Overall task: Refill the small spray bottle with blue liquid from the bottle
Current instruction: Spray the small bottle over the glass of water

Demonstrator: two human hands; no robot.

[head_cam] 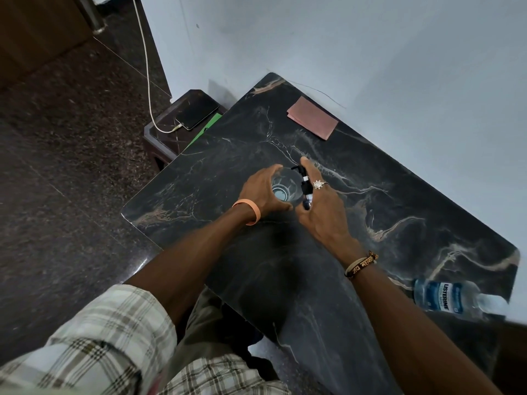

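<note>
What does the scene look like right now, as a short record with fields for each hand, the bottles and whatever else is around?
left hand: holds small spray bottle on the table, neck open
right hand: holds black spray head, off the bottle, beside its neck
Listerine bottle: near table's right edge, untouched
pink cloth: far end of table
phone: on side stand, cable plugged in
pouring: not yet begun

One each: spray bottle (281,191), spray head (305,187), Listerine bottle (445,299), phone (197,112), pink sheet (312,117).
</note>
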